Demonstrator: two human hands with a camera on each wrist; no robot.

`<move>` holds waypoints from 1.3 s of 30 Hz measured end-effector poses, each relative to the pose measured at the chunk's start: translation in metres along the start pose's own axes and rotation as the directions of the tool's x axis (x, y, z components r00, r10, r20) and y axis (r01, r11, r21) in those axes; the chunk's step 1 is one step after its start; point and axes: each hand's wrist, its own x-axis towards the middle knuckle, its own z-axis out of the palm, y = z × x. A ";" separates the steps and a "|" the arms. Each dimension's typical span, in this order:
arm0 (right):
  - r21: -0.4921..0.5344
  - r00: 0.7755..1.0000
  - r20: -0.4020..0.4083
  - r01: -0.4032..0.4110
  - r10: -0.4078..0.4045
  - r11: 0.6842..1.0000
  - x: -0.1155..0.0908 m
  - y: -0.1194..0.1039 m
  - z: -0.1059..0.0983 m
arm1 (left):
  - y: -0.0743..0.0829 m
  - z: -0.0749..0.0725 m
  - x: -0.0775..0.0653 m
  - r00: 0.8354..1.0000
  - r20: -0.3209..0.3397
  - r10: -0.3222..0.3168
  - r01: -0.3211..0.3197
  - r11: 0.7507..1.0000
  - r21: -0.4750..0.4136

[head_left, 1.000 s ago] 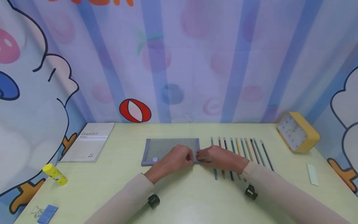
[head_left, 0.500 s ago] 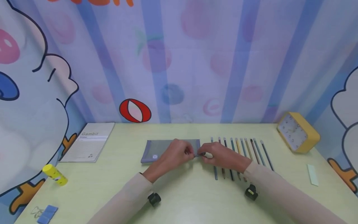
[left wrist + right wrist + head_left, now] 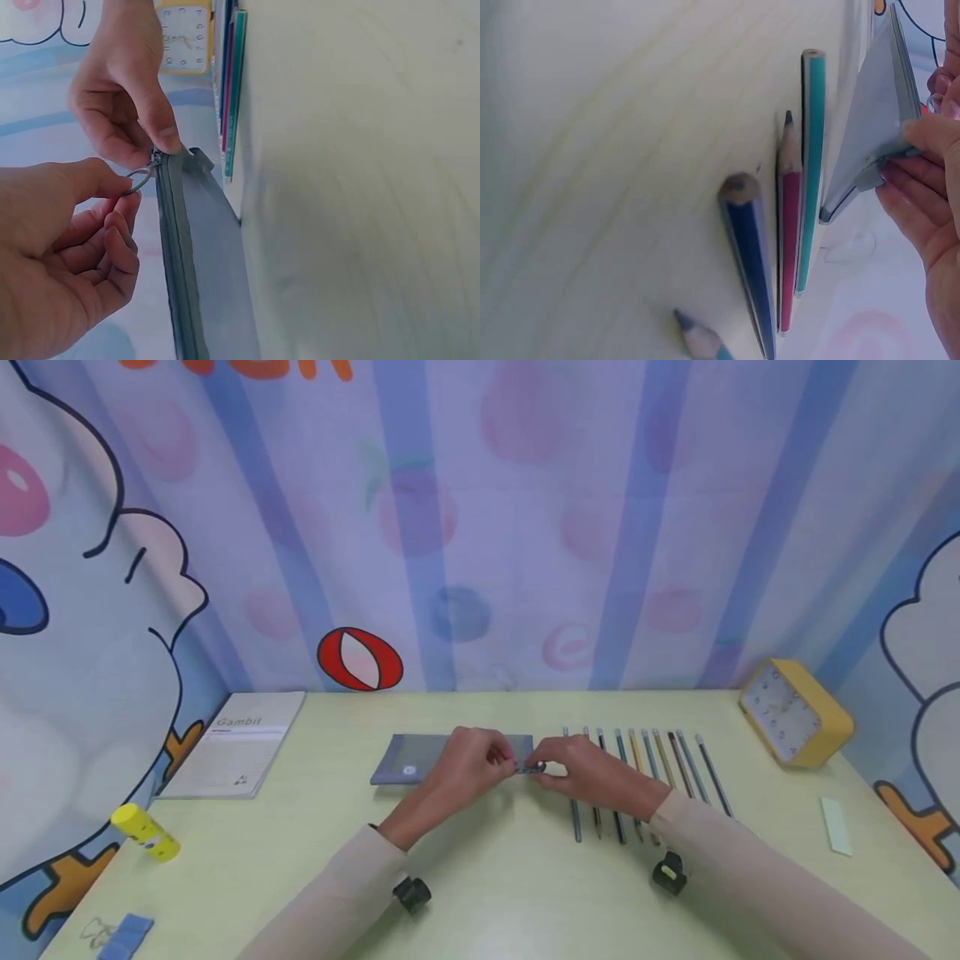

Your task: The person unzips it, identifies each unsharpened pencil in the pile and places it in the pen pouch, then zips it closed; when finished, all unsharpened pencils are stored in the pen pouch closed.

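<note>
A grey zip pouch (image 3: 422, 750) with a see-through front lies at the back middle of the table, its near edge lifted. My left hand (image 3: 467, 768) pinches the ring-shaped zipper pull (image 3: 139, 180) between thumb and finger, close to the pouch's right end. Thumb on top, my right hand (image 3: 592, 775) grips the corner of the pouch (image 3: 877, 112) at the end of the zipper (image 3: 174, 247). In the left wrist view the zipper appears closed along its visible length. Several pencils (image 3: 575, 820) lie in a row beside and beneath my right forearm.
At the back right stands a yellow clock (image 3: 817, 714), with a pale green strip (image 3: 836, 827) nearer. On the left are a notebook (image 3: 232, 747), a yellow glue stick-like tube (image 3: 146, 832) and a blue binder clip (image 3: 126, 937). A printed curtain (image 3: 517, 527) borders the table's back.
Both hands have risen slightly, lifting the near edge of the pouch off the table. The left hand stays at the zipper pull and the right hand at the corner. The pencils have not moved.
</note>
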 end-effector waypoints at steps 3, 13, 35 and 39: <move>0.008 0.997 -0.076 0.010 -0.009 1.000 0.001 0.002 0.000 | 0.000 -0.004 0.001 0.999 -0.040 -0.021 0.021 1.000 -0.017; 0.098 0.955 -0.284 0.112 -0.080 0.989 0.003 0.003 -0.005 | 0.004 -0.020 0.003 0.991 -0.084 -0.106 0.098 0.991 -0.089; 0.149 0.966 -0.244 0.123 -0.084 0.981 0.000 0.012 -0.005 | -0.043 -0.070 -0.029 0.983 0.007 -0.183 0.183 0.983 -0.016; 0.161 0.970 -0.230 0.112 -0.073 0.980 -0.001 0.011 -0.008 | -0.058 -0.086 -0.037 0.975 0.015 -0.222 0.221 0.975 0.034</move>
